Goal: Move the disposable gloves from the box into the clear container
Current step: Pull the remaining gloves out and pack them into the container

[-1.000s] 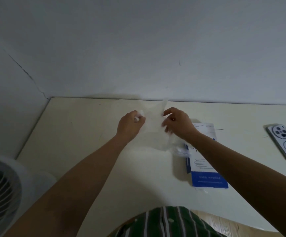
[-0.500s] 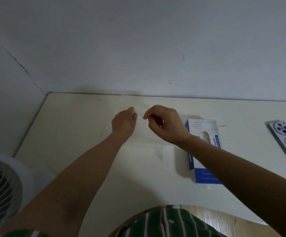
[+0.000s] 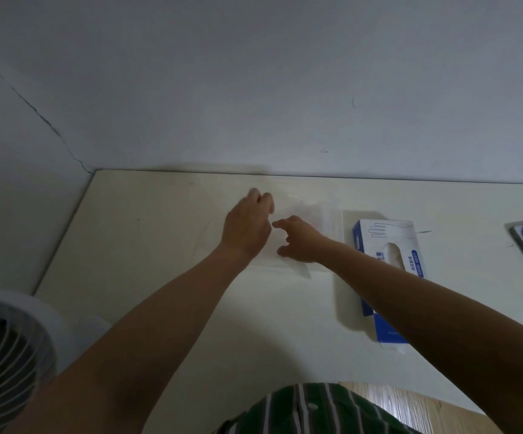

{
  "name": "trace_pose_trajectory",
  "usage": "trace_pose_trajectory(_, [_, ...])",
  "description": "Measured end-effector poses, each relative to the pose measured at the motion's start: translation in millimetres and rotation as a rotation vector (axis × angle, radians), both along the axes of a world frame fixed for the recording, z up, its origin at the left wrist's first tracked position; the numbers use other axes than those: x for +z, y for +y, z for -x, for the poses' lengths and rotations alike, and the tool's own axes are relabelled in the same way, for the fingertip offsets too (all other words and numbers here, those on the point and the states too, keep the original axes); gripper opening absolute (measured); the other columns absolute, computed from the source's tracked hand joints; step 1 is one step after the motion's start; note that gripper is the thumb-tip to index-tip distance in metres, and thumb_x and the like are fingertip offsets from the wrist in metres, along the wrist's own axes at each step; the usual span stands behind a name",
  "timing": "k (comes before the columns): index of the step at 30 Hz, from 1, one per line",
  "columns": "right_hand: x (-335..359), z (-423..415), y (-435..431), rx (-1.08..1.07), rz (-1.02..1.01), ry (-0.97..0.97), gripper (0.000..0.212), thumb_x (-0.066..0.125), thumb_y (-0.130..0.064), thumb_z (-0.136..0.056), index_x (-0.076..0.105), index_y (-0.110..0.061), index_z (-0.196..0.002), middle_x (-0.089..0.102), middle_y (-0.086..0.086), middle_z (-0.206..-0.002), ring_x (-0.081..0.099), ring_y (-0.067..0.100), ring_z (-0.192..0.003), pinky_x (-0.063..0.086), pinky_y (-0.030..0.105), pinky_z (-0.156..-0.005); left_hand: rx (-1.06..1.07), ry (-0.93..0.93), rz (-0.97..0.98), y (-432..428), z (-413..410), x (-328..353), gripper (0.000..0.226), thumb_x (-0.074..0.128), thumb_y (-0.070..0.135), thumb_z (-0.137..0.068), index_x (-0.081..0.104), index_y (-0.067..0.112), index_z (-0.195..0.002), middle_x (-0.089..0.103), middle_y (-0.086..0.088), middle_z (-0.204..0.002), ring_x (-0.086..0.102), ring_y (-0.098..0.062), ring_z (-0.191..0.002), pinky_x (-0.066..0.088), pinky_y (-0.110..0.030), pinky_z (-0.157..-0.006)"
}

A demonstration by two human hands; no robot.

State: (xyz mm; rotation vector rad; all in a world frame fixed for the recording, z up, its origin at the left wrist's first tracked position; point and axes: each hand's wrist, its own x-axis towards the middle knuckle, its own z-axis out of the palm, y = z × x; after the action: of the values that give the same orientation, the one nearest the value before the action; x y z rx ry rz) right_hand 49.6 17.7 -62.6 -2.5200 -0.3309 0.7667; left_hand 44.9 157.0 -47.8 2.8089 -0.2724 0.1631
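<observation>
Both hands work over the clear container (image 3: pixel 322 220), a faint film lying flat on the table (image 3: pixel 147 245), close to the wall and just left of the box (image 3: pixel 379 230). The left hand (image 3: pixel 247 227) has its fingers curled at the container's far edge, but blur hides whether they pinch anything, so I cannot tell its grip. The right hand (image 3: pixel 300 242) lies on the film with forefinger and thumb spread apart, clamping nothing. No glove can be told from the container under the hands (clear on clear, in dim light). The disposable gloves (image 3: pixel 391 255) show only as a pale patch in the box's oval opening, beside the right forearm.

I judge these gloves to be nearly weightless, limp and slick, and likely to cling to each other and to skin. A pinch at a loose fold in the opening should serve best, drawn slowly so that one comes away rather than a bunch. The container looks as floppy as its load, so one hand probably needs to hold its mouth open while the other feeds a glove in.
</observation>
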Motion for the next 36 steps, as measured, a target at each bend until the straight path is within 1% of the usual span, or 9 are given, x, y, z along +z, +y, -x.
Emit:
trace_pose_trajectory(5, [-8.2, -6.1, 6.2, -0.042, 0.016, 0.109, 0.071, 0.070, -0.014, -0.086, 0.035, -0.016, -0.147, 0.033, 0.011, -0.146, 0.052, 0.027, -0.122, 0.045, 0.032, -0.100, 0.033, 0.624, -0.109, -0.3, -7.5, -17.2, 0.047, 0.063, 0.022, -0.089, 0.044, 0.009, -0.131, 0.060, -0.013, -0.120, 0.058, -0.028, -0.107, 0.045, -0.033, -0.084])
trace_pose_trajectory(9, [-11.0, -10.8, 0.5, -0.080, 0.111, 0.122, 0.086, 0.071, -0.018, -0.085, 0.018, -0.018, -0.153, 0.025, 0.016, -0.147, 0.042, 0.033, -0.129, 0.044, 0.035, -0.102, 0.081, 0.823, -0.028, 1.7, -21.4, -23.1, 0.069, 0.065, 0.024, -0.088, 0.027, 0.016, -0.145, 0.054, -0.015, -0.129, 0.059, -0.030, -0.110, 0.051, -0.034, -0.084])
trace_pose_trajectory(12, [-14.7, -11.2, -3.3, -0.094, 0.215, 0.141, 0.095, 0.070, -0.028, -0.085, 0.007, -0.018, -0.155, 0.017, 0.021, -0.150, 0.026, 0.037, -0.138, 0.034, 0.040, -0.110, 0.165, 0.905, 0.094, 2.5, -26.3, -31.5, 0.059, 0.055, 0.028, -0.094, 0.028, 0.022, -0.146, 0.052, -0.019, -0.130, 0.058, -0.035, -0.111, 0.054, -0.038, -0.087])
trace_pose_trajectory(15, [-18.4, -12.6, -4.2, -0.143, 0.215, 0.179, 0.105, 0.074, -0.034, -0.081, 0.000, -0.023, -0.155, 0.008, 0.022, -0.152, 0.020, 0.040, -0.140, 0.032, 0.041, -0.108, 0.140, 0.848, 0.021, 4.4, -28.6, -45.8, 0.062, 0.055, 0.037, -0.093, 0.027, 0.026, -0.147, 0.044, -0.019, -0.139, 0.052, -0.038, -0.120, 0.051, -0.036, -0.085])
trace_pose_trajectory(22, [-20.4, -14.0, -1.1, -0.143, 0.223, 0.259, 0.104, 0.068, -0.035, -0.087, -0.010, -0.019, -0.154, -0.003, 0.018, -0.157, 0.003, 0.037, -0.147, 0.018, 0.043, -0.117, 0.148, 0.709, -0.039, 4.8, -25.4, -62.8, 0.081, 0.043, 0.060, -0.094, 0.006, 0.018, -0.152, 0.025, -0.016, -0.153, 0.034, -0.035, -0.136, 0.035, -0.040, -0.107])
trace_pose_trajectory(26, [-8.4, -17.0, -3.3, -0.119, 0.178, 0.254, 0.084, 0.067, -0.031, -0.089, 0.015, -0.009, -0.152, 0.022, 0.021, -0.154, 0.028, 0.038, -0.140, 0.029, 0.041, -0.111, 0.173, 0.786, 0.025, 5.3, -25.7, -57.0, 0.079, 0.038, 0.054, -0.098, -0.001, 0.013, -0.153, 0.022, -0.017, -0.154, 0.032, -0.036, -0.137, 0.032, -0.042, -0.110])
trace_pose_trajectory(29, [5.5, -15.3, -6.8, -0.090, 0.078, 0.181, 0.062, 0.064, -0.024, -0.092, 0.037, -0.007, -0.145, 0.046, 0.014, -0.142, 0.052, 0.028, -0.122, 0.045, 0.032, -0.096, 0.145, 0.756, -0.040, 5.1, -23.3, -41.9, 0.065, 0.057, 0.035, -0.093, 0.027, 0.022, -0.148, 0.032, -0.018, -0.146, 0.046, -0.035, -0.125, 0.041, -0.037, -0.099])
trace_pose_trajectory(32, [18.9, -12.4, -16.6, -0.113, -0.120, -0.040, 0.042, 0.064, -0.022, -0.091, 0.056, -0.013, -0.132, 0.057, 0.008, -0.130, 0.062, 0.020, -0.108, 0.051, 0.033, -0.094, 0.152, 0.463, -0.042, -5.3, -19.1, -20.9, 0.036, 0.057, 0.023, -0.091, 0.055, 0.020, -0.126, 0.050, -0.012, -0.126, 0.058, -0.029, -0.107, 0.045, -0.034, -0.085])
trace_pose_trajectory(36, [47.6, -0.3, -57.5, -0.226, -0.368, -0.287, 0.018, 0.058, -0.011, -0.092, 0.072, -0.017, -0.103, 0.068, -0.008, -0.091, 0.063, 0.005, -0.076, 0.052, 0.017, -0.070, 0.125, 0.210, 0.105, -44.2, -9.8, 9.1, 0.018, 0.055, 0.022, -0.091, 0.063, 0.019, -0.106, 0.059, -0.004, -0.104, 0.061, -0.022, -0.088, 0.044, -0.030, -0.072])
